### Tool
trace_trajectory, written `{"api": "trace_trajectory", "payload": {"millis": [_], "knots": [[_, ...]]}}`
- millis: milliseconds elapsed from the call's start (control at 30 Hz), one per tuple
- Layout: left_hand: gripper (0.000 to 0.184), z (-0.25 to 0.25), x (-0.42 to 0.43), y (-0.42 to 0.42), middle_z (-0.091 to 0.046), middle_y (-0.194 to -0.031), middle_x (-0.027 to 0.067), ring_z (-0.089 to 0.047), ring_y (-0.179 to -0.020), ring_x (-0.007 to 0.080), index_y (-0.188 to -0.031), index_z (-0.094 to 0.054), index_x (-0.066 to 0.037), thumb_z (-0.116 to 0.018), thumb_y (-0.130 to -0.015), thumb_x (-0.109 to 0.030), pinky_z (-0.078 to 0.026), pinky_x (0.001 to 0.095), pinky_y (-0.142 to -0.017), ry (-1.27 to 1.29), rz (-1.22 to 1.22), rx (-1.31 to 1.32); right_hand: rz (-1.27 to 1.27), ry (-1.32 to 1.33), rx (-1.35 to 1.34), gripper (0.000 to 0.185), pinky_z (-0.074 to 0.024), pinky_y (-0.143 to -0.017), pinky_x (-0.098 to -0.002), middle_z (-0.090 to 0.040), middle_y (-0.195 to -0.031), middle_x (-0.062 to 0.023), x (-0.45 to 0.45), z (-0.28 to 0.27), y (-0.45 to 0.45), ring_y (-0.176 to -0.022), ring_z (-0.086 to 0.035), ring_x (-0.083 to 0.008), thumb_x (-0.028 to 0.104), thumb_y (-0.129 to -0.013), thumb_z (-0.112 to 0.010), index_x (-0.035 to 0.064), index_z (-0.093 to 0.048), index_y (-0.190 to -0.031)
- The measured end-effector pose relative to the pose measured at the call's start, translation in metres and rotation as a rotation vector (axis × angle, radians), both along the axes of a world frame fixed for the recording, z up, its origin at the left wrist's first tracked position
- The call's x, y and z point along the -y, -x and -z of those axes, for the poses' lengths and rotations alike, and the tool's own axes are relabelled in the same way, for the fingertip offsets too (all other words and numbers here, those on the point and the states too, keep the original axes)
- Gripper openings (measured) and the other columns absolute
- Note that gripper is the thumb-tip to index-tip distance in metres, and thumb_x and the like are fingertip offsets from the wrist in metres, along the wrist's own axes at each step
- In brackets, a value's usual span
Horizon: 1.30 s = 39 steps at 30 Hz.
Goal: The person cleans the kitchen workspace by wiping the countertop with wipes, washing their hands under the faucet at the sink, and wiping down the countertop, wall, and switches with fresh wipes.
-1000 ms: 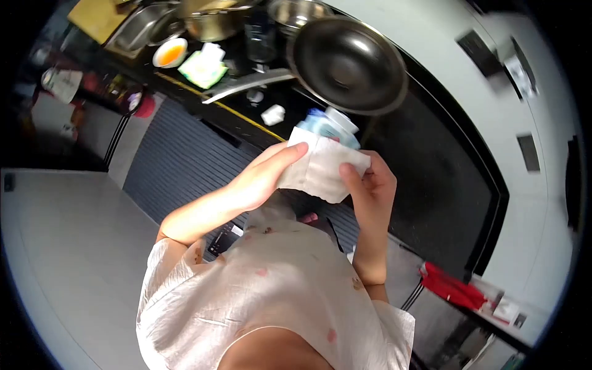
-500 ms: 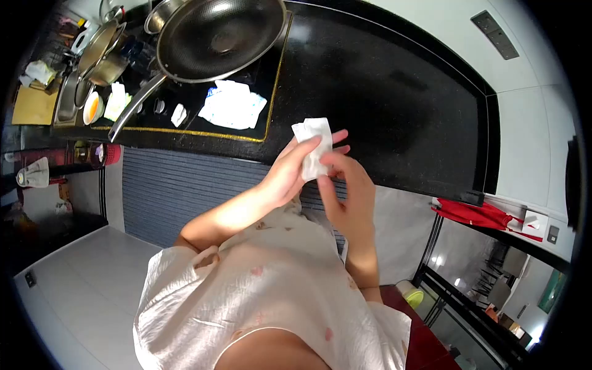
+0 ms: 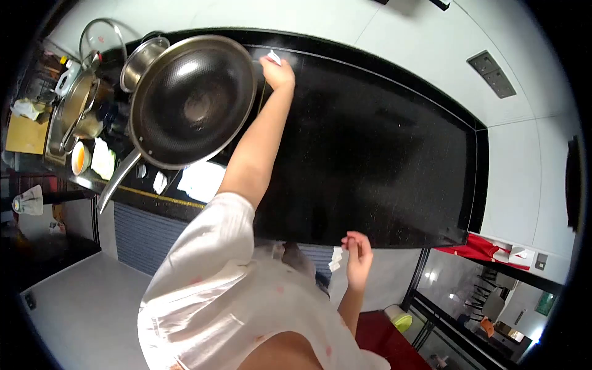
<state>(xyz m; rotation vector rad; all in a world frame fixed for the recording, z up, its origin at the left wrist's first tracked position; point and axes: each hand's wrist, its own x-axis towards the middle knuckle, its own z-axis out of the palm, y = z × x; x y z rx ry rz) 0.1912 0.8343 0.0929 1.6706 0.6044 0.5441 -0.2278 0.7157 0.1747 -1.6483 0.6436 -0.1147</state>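
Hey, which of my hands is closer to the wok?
Left. Your left hand is close beside the wok; your right hand is farther off, by the counter's near edge.

Wide room to the right, a crowded stretch to the left.
A hand could pass over the black counter [image 3: 370, 179] between the left arm [image 3: 262, 139] and the ledge [image 3: 479, 185] at the right end; leftward the wok [image 3: 194, 102] blocks the way, its handle [image 3: 117, 182] jutting nearward. The gap between its rim and the left hand [image 3: 280, 73] looks narrow, perhaps.
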Motion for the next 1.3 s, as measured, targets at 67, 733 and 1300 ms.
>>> {"api": "trace_trajectory", "payload": {"millis": [67,733,1300], "knots": [[0.019,0.008,0.003,-0.049,-0.052,-0.084,0.0195,-0.051,-0.081,0.0368,-0.085,-0.044,-0.001,-0.055,-0.069,-0.002,-0.040,0.0421,-0.073,-0.200,-0.055,0.048,0.040,-0.009,-0.021,0.013,-0.0419,-0.064,-0.0220,-0.057,-0.079,-0.0050,0.008,0.005,-0.003,-0.071,-0.051,-0.0091,0.007,-0.085,-0.046,-0.0001,-0.055,-0.092],[0.015,0.031,0.099,-0.097,-0.055,-0.073,0.0234,-0.054,-0.073,0.0383,-0.070,-0.055,0.002,-0.051,-0.070,-0.012,-0.043,0.0433,-0.068,-0.596,0.356,0.197,0.058,-0.065,-0.121,0.014,-0.0445,-0.065,-0.0230,-0.057,-0.078,-0.0058,0.115,0.043,-0.020,-0.071,-0.054,-0.0113,0.009,-0.085,-0.046,0.0001,-0.055,-0.092],[0.021,0.009,0.050,-0.109,-0.060,-0.075,0.0202,-0.059,-0.075,0.0326,-0.083,-0.061,0.002,-0.051,-0.073,-0.013,-0.047,0.0367,-0.071,-0.517,0.047,-0.163,0.125,0.040,-0.198,0.015,-0.0458,-0.062,-0.0233,-0.056,-0.076,-0.0056,0.265,0.038,0.019,-0.070,-0.054,-0.0120,0.010,-0.086,-0.045,-0.0002,-0.054,-0.091]]}}
